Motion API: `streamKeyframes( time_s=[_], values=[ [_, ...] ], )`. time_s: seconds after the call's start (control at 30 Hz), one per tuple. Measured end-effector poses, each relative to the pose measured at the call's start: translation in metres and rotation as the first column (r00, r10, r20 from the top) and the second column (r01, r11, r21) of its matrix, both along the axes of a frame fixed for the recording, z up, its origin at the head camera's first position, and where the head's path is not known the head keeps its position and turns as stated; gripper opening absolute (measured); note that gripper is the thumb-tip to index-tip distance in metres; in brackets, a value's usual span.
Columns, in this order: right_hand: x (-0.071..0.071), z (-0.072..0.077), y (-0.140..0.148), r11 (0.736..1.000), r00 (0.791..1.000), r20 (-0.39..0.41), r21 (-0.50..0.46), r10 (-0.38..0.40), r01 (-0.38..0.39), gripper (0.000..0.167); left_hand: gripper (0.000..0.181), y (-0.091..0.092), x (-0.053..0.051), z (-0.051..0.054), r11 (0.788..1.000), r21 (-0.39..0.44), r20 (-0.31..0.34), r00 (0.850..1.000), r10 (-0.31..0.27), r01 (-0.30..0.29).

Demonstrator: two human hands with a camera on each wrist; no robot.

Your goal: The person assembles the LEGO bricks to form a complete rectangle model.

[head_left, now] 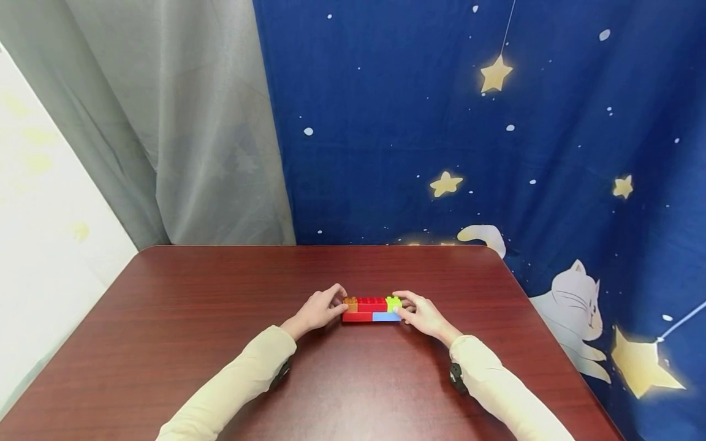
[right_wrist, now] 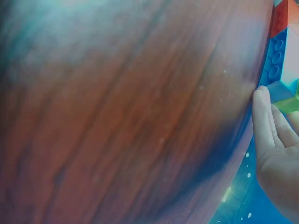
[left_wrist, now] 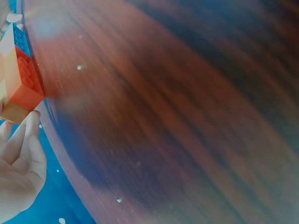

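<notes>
Two layers of toy building bricks are joined in a short bar in the middle of the head view. Its top layer has an orange brick [head_left: 352, 304], a red brick [head_left: 372, 305] and a lime green brick [head_left: 393, 302]. Below them sit a longer red brick [head_left: 357, 317] and a blue brick [head_left: 386, 317]. My left hand [head_left: 320, 311] pinches the orange end between thumb and fingers. At the green end, my right hand [head_left: 423, 315] grips with thumb in front and fingers behind. Both wrist views show round shapes on the lower red brick [left_wrist: 29, 72] and blue brick [right_wrist: 274, 60].
A dark red-brown wooden table [head_left: 248, 275] with rounded far corners spreads beneath the hands. Beyond its far edge hang a grey curtain [head_left: 215, 135] and a blue curtain [head_left: 386, 122] printed with stars and a cat.
</notes>
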State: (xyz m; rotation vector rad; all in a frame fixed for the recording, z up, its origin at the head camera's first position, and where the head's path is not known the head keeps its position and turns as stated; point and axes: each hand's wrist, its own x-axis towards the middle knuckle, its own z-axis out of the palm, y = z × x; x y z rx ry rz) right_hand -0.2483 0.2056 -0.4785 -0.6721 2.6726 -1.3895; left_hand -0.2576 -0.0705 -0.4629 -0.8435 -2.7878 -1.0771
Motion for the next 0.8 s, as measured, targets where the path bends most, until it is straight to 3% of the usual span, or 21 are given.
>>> streamKeyframes(
  time_s=[0.2, 0.3, 0.47, 0.63, 0.8],
  values=[
    [0.0008, -0.0004, 0.0009, 0.998, 0.995, -0.074, 0.012, 0.063, -0.062, 0.062, 0.017, 0.0012, 0.0000, -0.0004, 0.998, 0.018, 0.045, 0.997, 0.059, -0.060],
    [0.0015, -0.0005, 0.0005, 0.994, 0.988, -0.114, 0.001, 0.106, -0.107, 0.064, 0.026, 0.0000, 0.0005, -0.0010, 0.998, 0.028, 0.087, 0.995, 0.046, -0.048],
    [-0.0007, -0.0039, -0.0019, 0.998, 0.998, -0.039, 0.025, 0.056, -0.055, 0.061, 0.046, -0.0021, 0.0015, -0.0037, 1.000, 0.031, 0.148, 0.989, -0.011, 0.007],
    [-0.0034, -0.0053, -0.0031, 0.999, 1.000, 0.011, 0.050, 0.018, -0.018, 0.057, 0.050, -0.0032, 0.0010, -0.0070, 0.999, -0.023, 0.106, 0.994, -0.023, 0.026],
    [-0.0034, -0.0012, -0.0032, 0.999, 0.999, 0.045, 0.044, 0.015, -0.017, 0.056, 0.044, -0.0039, 0.0002, -0.0074, 1.000, -0.018, 0.085, 0.996, -0.021, 0.023]
  ],
)
